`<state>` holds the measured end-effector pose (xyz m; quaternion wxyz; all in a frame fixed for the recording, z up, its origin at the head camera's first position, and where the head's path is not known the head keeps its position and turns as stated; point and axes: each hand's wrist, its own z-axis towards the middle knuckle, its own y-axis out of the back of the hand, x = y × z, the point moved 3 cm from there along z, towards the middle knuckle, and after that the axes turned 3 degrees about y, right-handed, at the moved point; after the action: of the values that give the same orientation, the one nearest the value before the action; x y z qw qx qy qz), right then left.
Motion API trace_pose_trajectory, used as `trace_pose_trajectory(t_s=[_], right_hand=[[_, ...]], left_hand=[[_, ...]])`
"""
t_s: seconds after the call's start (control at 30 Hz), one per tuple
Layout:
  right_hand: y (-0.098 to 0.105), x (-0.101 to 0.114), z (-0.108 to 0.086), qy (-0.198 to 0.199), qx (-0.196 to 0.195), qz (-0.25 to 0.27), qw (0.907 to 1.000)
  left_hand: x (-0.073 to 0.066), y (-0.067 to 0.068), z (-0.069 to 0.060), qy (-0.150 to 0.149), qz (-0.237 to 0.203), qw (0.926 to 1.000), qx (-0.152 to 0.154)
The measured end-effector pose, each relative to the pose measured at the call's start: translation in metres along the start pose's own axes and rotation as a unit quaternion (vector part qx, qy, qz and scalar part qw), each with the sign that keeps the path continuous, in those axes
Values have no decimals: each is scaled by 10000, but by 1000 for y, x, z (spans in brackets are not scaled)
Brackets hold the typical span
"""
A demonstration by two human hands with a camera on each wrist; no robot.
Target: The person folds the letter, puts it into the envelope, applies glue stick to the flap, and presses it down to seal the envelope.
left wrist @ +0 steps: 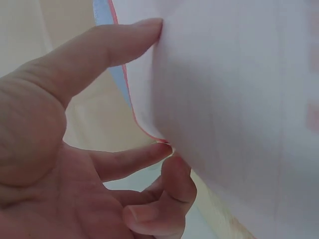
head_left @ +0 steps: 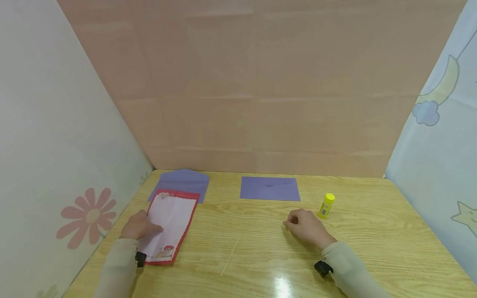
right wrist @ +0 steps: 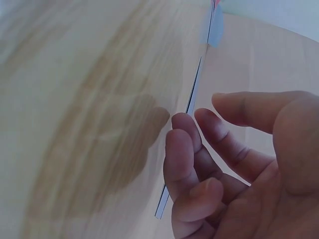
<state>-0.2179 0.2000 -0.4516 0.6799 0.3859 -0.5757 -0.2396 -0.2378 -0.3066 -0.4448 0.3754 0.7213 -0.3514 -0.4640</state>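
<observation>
We pinch the sheet [head_left: 173, 217] by its edge w/ L hand [head_left: 138, 226], prob. to steady it; R hand [head_left: 307, 227] relaxed, nothing held, nr glue [head_left: 326, 205].

No words, brands or numbers can be read. In the head view, the red-bordered letter sheet [head_left: 175, 219] toward half past seven carries a faint line of apparent print [head_left: 186, 195] along its 12 o'clock border and small dark marks [head_left: 160, 255] by its 6 o'clock edge, both too blurred. The yellow glue stick [head_left: 328, 202] toward 4 o'clock bears a label [head_left: 324, 212], too small to decipher.
</observation>
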Motion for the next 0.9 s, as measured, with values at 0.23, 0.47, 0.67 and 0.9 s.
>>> trace_pose_trajectory(t_s=[0.23, 0.47, 0.67, 0.9], right_hand=[[0, 2, -1, -51, 42, 46, 10000], [0, 3, -1, -58, 33, 27, 10000], [0, 2, 0, 6, 35, 3, 10000], [0, 2, 0, 30, 48, -9, 10000]], left_hand=[[-1, 1, 1, -25, -206, 9994, 273], [4, 1, 3, 7, -180, 9994, 281], [6, 0, -2, 188, -164, 9997, -31], [9, -3, -2, 254, -473, 9982, -255]])
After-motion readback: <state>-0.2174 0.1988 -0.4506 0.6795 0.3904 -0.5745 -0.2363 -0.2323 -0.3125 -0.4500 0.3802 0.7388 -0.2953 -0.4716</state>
